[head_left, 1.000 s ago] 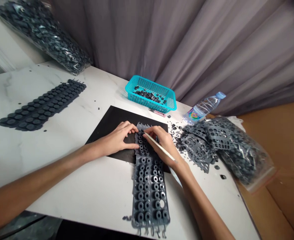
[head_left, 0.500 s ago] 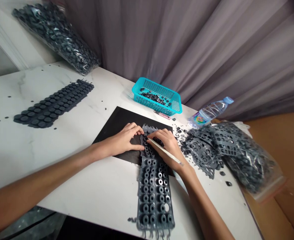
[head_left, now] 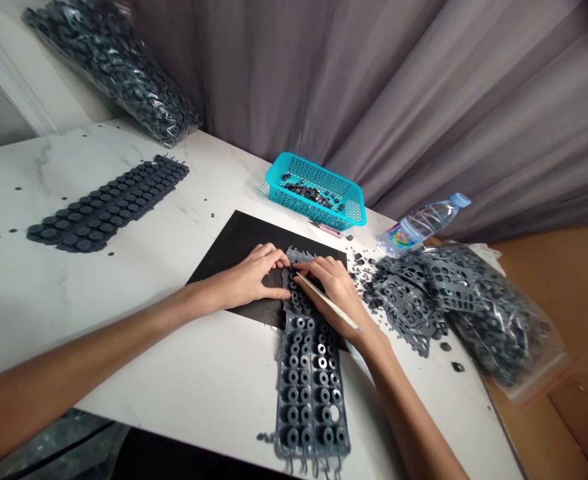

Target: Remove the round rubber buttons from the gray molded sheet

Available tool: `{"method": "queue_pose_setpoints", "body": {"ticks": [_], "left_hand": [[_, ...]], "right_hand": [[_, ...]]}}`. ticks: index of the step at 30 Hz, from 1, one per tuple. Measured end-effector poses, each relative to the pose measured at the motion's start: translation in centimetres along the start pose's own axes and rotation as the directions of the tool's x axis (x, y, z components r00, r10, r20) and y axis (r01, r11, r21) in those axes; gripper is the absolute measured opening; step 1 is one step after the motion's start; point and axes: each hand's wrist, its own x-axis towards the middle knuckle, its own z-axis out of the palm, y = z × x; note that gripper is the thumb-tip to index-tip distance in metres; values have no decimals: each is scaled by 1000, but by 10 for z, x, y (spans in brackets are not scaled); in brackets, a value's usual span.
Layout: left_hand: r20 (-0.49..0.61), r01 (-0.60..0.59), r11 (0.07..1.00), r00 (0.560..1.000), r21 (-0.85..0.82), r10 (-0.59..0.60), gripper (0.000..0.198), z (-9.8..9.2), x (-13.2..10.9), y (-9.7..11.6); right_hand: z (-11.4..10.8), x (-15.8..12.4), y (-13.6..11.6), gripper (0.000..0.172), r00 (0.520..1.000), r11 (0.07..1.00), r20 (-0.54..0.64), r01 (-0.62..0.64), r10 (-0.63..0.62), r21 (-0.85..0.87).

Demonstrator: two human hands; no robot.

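Note:
A long dark grey moulded rubber sheet (head_left: 310,379) with rows of ring-shaped rubber parts lies partly on a black mat (head_left: 234,240). Its near end sticks out over the white table. My left hand (head_left: 261,275) holds the sheet's left edge near the far end, with the thumb apart from the bent fingers. In my right hand (head_left: 331,287) is a thin white pen-like stick (head_left: 329,303), gripped between thumb and fingers. That hand rests over the sheet's far part, close to the left fingertips. Whatever is at the pinching fingertips is too small to make out.
A turquoise basket (head_left: 315,193) holds small black pieces, and a pink cutter (head_left: 330,231) lies before it. Right are a water bottle (head_left: 421,223), punched sheet scraps (head_left: 409,303) and a plastic bag (head_left: 507,333). Left lie another studded sheet (head_left: 109,207) and a filled bag (head_left: 119,73).
My right fingertips have shifted slightly toward the sheet's far end, with the stick moving along. My left hand stays at the edge. The whole view has shifted a little.

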Motion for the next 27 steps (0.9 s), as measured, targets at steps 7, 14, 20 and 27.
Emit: {"method": "queue_pose_setpoints", "body": {"ticks": [7, 14, 20, 27], "left_hand": [[12, 13, 1000, 1000, 14, -13, 46, -1, 1, 1], [38, 3, 998, 999, 66, -6, 42, -3, 1, 3], [53, -15, 997, 999, 71, 12, 32, -3, 2, 3], [8, 17, 998, 1000, -65, -17, 36, -8, 4, 7]], "right_hand": [[13, 3, 2, 24, 994, 969, 22, 105, -103, -223], [20, 2, 1, 25, 996, 970, -64, 49, -66, -239], [23, -1, -1, 24, 963, 984, -235, -154, 130, -87], [10, -7, -10, 21, 979, 991, -193, -37, 61, 125]]}}
